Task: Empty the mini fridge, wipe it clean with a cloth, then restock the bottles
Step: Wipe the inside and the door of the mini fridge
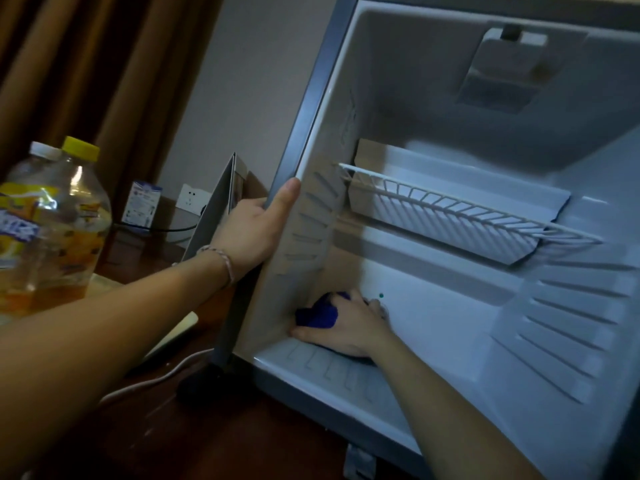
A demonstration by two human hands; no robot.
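the blue cloth [317, 315] is soft and limp, best bunched under the palm; it sits in the mini fridge's [450, 306] lower left corner. the right hand [346, 329] presses it, fingers curled over. the left hand [258, 230] grips the fridge's front edge. the bottles [52, 230] wait on the table [214, 438].

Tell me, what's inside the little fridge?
Inside the grey mini fridge: a white wire shelf, bare, and the right hand pressing a dark blue cloth on the floor. The floor under the hand is hidden.
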